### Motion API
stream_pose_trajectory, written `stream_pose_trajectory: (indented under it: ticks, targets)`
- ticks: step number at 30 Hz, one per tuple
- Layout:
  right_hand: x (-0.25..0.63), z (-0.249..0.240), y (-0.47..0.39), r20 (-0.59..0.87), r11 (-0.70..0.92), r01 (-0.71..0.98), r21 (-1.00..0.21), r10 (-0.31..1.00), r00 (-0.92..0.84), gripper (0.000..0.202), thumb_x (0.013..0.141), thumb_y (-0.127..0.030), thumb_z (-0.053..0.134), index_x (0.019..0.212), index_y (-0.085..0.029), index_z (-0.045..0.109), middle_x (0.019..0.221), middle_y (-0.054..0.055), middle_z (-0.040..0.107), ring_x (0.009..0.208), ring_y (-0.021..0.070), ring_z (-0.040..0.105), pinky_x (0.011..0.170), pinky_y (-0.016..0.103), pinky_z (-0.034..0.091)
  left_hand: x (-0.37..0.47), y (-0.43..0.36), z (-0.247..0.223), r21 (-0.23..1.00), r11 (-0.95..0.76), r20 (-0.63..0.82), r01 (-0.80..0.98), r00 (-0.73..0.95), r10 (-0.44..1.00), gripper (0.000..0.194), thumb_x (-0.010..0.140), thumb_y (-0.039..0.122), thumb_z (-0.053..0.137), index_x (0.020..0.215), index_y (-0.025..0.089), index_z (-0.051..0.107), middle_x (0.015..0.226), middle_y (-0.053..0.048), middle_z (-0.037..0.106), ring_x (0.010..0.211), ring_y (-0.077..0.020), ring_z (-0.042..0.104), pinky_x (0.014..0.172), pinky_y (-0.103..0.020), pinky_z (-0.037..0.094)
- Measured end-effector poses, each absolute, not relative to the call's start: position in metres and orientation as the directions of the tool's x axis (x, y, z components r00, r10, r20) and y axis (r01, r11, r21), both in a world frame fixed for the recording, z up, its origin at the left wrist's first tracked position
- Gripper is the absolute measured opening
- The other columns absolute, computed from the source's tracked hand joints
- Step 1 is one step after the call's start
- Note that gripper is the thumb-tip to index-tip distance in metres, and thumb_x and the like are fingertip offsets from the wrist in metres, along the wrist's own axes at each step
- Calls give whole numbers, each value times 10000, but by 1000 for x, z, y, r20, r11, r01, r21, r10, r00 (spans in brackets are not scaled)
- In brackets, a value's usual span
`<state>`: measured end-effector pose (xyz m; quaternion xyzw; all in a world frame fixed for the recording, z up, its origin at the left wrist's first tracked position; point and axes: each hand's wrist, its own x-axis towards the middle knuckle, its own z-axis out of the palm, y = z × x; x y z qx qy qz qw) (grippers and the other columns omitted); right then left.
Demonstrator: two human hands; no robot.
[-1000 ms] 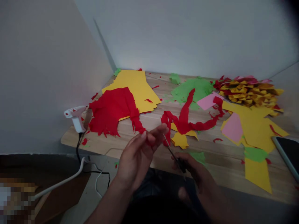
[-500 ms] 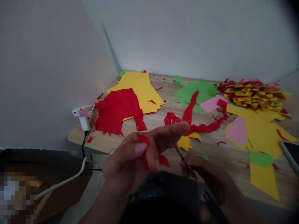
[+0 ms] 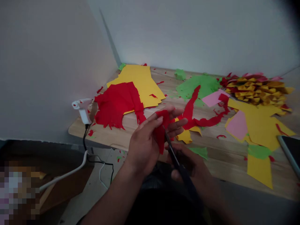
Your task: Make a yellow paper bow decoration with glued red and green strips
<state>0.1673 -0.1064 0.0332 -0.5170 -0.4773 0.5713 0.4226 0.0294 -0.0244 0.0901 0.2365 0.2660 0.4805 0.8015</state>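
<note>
Pinched under the thumb of my left hand [image 3: 146, 142] is a small piece of red crepe paper [image 3: 160, 136], spread across the fingers. My right hand [image 3: 191, 162] grips a pair of dark-handled scissors [image 3: 174, 156], whose blades point up and left with the tips at the red piece. Both hands are over the near edge of the table. Just beyond them lie a torn red strip [image 3: 206, 121] and a yellow scrap [image 3: 185, 136]. The lower part of the scissors is blurred.
A white glue gun [image 3: 82, 109] with a black cord stands at the table's left corner. Red crepe sheets [image 3: 114, 104] lie on yellow paper [image 3: 140, 78]. Green paper [image 3: 199, 87] is at the back, a folded yellow-and-red paper bundle [image 3: 257, 89] at right, a phone [image 3: 289, 153] at the right edge.
My left hand has moved right and up, and the red piece now lies flat over its fingers. The scissors in my right hand have come up to the red piece.
</note>
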Motion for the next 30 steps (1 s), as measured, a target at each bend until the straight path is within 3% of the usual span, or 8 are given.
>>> stream_pose_trajectory:
  ticks: [4, 11, 21, 26, 30]
  targets:
    - [161, 27, -110, -215, -221, -73, -973, 973, -87, 462, 717, -371, 815, 1134, -259, 652, 828, -2, 666, 774, 161, 650, 699, 238, 527, 36, -28, 88, 598, 416, -227, -685, 353, 908, 343, 911, 195, 501, 1206, 187, 677, 1285, -83, 699, 1312, -313, 573, 1132, -510, 429]
    - [145, 30, -115, -130, -139, -208, -968, 990, -57, 389, 781, -551, 750, 1038, -268, 681, 816, 27, 684, 742, 180, 654, 644, 252, 545, 46, -40, 80, 620, 304, -207, -723, 223, 953, 424, 853, 80, 478, 1198, 212, 685, 1382, -42, 643, 1366, -284, 523, 1161, -471, 398]
    - [132, 18, -119, -112, -86, -243, -966, 989, 95, 342, 731, -463, 813, 986, -257, 715, 718, 8, 708, 649, 161, 673, 568, 224, 550, 49, -47, 75, 646, 262, -138, -717, 227, 964, 526, 854, 103, 458, 1333, 242, 625, 1427, -32, 610, 1411, -271, 473, 1209, -456, 348]
    - [132, 22, -120, -91, -61, -177, -982, 983, 161, 368, 709, -417, 833, 1036, -275, 738, 892, 35, 798, 807, 202, 760, 686, 256, 619, 52, -49, 73, 623, 289, -197, -727, 212, 957, 418, 955, 206, 487, 1351, 249, 614, 1389, -54, 641, 1377, -264, 515, 1211, -463, 348]
    - [134, 25, -119, -83, -60, -125, -990, 979, 186, 370, 694, -427, 847, 1018, -265, 772, 966, 54, 811, 867, 232, 777, 756, 286, 639, 54, -49, 71, 588, 287, -226, -756, 186, 956, 406, 948, 170, 513, 1323, 264, 637, 1415, -47, 621, 1367, -261, 526, 1196, -457, 378]
